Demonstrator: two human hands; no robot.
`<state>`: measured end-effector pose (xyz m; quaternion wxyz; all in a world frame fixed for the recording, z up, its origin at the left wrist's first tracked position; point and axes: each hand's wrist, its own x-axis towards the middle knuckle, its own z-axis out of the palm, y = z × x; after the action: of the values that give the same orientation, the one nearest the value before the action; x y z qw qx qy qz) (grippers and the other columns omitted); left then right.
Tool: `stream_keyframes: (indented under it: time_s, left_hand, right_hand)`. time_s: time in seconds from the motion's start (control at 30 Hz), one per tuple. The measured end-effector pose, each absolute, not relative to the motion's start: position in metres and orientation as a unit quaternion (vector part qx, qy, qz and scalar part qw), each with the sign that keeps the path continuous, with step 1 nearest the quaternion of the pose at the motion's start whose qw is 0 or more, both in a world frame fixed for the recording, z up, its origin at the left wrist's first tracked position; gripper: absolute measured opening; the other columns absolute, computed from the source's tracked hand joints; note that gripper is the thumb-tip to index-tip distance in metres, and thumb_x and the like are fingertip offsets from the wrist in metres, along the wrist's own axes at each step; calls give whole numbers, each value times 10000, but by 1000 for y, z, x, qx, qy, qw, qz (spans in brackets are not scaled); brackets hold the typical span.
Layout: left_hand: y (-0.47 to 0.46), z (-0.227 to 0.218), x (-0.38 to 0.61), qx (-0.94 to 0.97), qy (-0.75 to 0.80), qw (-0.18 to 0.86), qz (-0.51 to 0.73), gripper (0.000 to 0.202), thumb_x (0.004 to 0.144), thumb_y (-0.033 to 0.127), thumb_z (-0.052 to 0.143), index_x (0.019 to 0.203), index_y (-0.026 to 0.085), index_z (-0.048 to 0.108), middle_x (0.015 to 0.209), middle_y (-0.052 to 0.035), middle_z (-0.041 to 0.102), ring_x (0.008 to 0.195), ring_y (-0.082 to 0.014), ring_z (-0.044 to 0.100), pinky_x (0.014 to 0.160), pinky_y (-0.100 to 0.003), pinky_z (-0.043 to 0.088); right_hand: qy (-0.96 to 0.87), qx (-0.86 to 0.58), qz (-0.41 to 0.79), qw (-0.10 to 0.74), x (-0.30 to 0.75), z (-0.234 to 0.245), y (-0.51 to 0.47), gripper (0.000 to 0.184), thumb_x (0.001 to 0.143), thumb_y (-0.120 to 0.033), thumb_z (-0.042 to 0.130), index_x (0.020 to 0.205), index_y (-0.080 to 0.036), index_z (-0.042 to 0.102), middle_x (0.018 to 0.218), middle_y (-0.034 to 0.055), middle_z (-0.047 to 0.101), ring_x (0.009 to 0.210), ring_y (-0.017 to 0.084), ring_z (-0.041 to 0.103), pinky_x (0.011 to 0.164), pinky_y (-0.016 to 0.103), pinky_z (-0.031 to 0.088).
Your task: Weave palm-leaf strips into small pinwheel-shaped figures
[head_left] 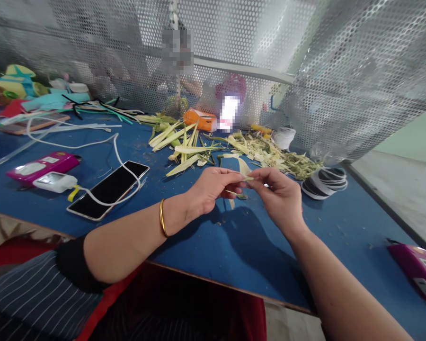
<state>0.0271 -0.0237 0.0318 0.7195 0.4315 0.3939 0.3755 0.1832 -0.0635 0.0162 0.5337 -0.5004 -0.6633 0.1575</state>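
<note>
My left hand (213, 187), with a gold bangle on its wrist, pinches a pale leaf strip (244, 166) that looks like corn husk. The fingertips of my right hand (279, 196) are closed on the same strip, close beside the left fingers. Part of the strip is hidden by the fingers. A small green scrap (241, 196) shows just below the hands. Beyond them lie long yellow-green leaf strips (186, 149) and, to their right, a heap of shredded leaf pieces (270, 154).
A phone (108, 192) with a white cable and a magenta power strip (46, 166) lie left. At right are a coil of flat cord (323, 183) and another magenta strip (417, 267). An orange packet (199, 119) stands before the perforated metal screen (234, 38) behind the blue table (199, 251).
</note>
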Motion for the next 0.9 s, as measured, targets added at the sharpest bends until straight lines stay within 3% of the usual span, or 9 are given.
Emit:
stream_keyframes:
  time_s: [0.37, 0.73, 0.9]
  left_hand:
    - [-25, 30, 27, 430, 378, 734, 365, 67, 761, 138, 649, 695, 130, 645, 673, -31, 647, 587, -95, 599, 519, -222, 446]
    - [-26, 27, 30, 525, 393, 643, 395, 150, 778, 251, 682, 671, 153, 647, 663, -31, 666, 571, -98, 597, 520, -226, 455]
    - [-28, 27, 30, 556, 393, 613, 401, 97, 742, 244, 708, 713, 155, 683, 704, -36, 682, 600, -106, 613, 514, -215, 461]
  right_hand:
    - [-704, -499, 85, 498, 182, 18, -67, 99, 868, -196, 605, 799, -229, 667, 799, -3, 682, 759, 158, 613, 721, 298, 478]
    - [-641, -528, 170, 529, 182, 17, -64, 76, 829, -249, 639, 774, -198, 628, 697, -1, 661, 644, 155, 609, 624, 290, 475]
    - [-638, -523, 176, 537, 183, 16, -63, 63, 817, -250, 655, 796, -199, 628, 709, -3, 648, 641, 147, 597, 612, 286, 473]
